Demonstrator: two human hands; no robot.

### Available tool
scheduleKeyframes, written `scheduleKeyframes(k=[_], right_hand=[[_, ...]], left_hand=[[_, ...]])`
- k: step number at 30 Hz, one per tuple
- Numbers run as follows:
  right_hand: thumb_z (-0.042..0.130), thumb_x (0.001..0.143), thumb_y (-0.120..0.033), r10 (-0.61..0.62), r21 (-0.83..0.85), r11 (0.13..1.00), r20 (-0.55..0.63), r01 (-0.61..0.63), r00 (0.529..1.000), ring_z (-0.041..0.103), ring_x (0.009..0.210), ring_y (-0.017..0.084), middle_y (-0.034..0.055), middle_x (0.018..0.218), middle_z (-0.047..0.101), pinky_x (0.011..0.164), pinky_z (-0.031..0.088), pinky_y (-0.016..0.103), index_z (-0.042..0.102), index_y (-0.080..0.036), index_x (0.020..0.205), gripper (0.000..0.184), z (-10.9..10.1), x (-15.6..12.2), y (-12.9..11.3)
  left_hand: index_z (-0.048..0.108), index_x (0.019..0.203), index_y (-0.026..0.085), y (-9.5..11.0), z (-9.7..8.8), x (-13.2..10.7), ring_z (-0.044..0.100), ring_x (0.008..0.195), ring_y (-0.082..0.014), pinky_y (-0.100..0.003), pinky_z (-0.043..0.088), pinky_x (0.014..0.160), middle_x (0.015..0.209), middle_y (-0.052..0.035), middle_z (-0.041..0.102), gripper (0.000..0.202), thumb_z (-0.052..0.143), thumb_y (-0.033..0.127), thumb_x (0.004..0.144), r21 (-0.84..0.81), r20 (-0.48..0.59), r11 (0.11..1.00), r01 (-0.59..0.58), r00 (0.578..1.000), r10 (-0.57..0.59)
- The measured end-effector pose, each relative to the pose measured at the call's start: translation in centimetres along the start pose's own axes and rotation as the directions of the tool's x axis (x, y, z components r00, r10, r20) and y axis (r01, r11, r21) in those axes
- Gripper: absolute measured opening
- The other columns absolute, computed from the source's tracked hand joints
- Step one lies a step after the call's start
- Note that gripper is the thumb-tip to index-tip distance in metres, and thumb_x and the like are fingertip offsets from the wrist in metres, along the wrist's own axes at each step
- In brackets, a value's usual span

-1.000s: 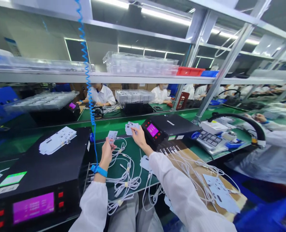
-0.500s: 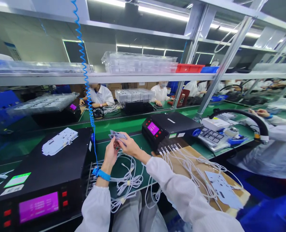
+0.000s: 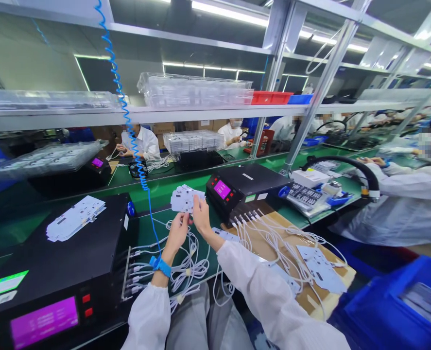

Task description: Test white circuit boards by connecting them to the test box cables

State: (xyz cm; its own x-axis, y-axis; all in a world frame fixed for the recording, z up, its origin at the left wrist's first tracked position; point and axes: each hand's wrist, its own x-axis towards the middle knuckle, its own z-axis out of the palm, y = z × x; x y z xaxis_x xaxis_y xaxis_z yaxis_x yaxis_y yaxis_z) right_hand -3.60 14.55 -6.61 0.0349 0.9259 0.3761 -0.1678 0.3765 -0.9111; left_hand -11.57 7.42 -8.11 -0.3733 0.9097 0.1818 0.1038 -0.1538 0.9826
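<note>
Left hand (image 3: 177, 232) half closed, pinching the lower edge of a fan of white die-cut cards (image 3: 186, 198); right hand (image 3: 202, 216) raised beside it, fingers gripping the same fan from its lower right. Fan held up in the air, over the far half of the green tabletop (image 3: 153, 233). Underneath, a tangle of white cables (image 3: 189, 267) lying on the tabletop, their plugs running into a black tester unit (image 3: 69, 253) at the left, with a stack of white cards (image 3: 76, 218) on its top. Blue wrist strap (image 3: 160, 266) around the left wrist, a coiled blue cord (image 3: 125, 109) rising beside it. Just past the right hand, a second black unit (image 3: 230, 187) with a pink screen. Further right, a cardboard sheet (image 3: 273, 257) under more cables and cards; beyond that, a co-worker (image 3: 408, 204) in a white coat.
</note>
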Motion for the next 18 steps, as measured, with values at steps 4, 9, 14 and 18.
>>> scheduleKeyframes(k=[4, 9, 14, 18], right_hand=[[0.065, 0.088, -0.067, 0.112, 0.058, 0.992, -0.022, -0.110, 0.993, 0.063, 0.071, 0.020, 0.0033, 0.069, 0.068, 0.066, 0.052, 0.030, 0.067, -0.017, 0.072, 0.052, -0.9, 0.8, 0.4], [0.069, 0.084, -0.063, 0.186, 0.150, 0.974, -0.112, -0.169, 0.976, 0.072, 0.085, 0.024, 0.0118, 0.093, 0.079, 0.074, 0.057, 0.033, 0.074, -0.013, 0.093, 0.051, -0.6, 0.8, 0.8], [0.066, 0.087, -0.065, 0.186, 0.211, 0.966, -0.157, -0.151, 0.970, 0.074, 0.099, 0.029, 0.0143, 0.102, 0.080, 0.086, 0.059, 0.040, 0.074, -0.012, 0.102, 0.055, -0.5, 1.6, 0.4], [0.069, 0.087, -0.063, 0.159, 0.171, 0.978, -0.214, -0.123, 0.964, 0.072, 0.095, 0.026, 0.0086, 0.091, 0.078, 0.089, 0.060, 0.039, 0.074, -0.014, 0.092, 0.049, -2.1, 1.3, -2.5]], left_hand=[[0.058, 0.090, 0.021, -0.1, 0.5, -0.5, 0.052, 0.057, -0.0171, -0.031, 0.038, 0.063, 0.063, 0.0020, 0.056, 0.038, 0.058, 0.059, 0.095, 0.096, 0.009, 0.995, -0.034, 0.999, 0.034], [0.060, 0.090, 0.023, 0.7, 1.3, -1.9, 0.051, 0.056, -0.0178, -0.030, 0.031, 0.062, 0.064, 0.0014, 0.058, 0.021, 0.067, 0.043, 0.093, 0.173, -0.045, 0.982, -0.076, 0.995, 0.085], [0.068, 0.108, 0.022, 1.3, 1.9, -2.0, 0.037, 0.045, -0.0137, -0.028, 0.025, 0.056, 0.050, 0.0090, 0.044, 0.036, 0.083, 0.039, 0.080, 0.145, -0.130, 0.985, -0.096, 0.985, 0.115], [0.064, 0.106, 0.019, 2.4, 0.8, -2.1, 0.044, 0.051, -0.0123, -0.024, 0.032, 0.056, 0.057, 0.0089, 0.047, 0.044, 0.087, 0.040, 0.074, 0.059, -0.235, 0.998, -0.010, 0.972, 0.023]])
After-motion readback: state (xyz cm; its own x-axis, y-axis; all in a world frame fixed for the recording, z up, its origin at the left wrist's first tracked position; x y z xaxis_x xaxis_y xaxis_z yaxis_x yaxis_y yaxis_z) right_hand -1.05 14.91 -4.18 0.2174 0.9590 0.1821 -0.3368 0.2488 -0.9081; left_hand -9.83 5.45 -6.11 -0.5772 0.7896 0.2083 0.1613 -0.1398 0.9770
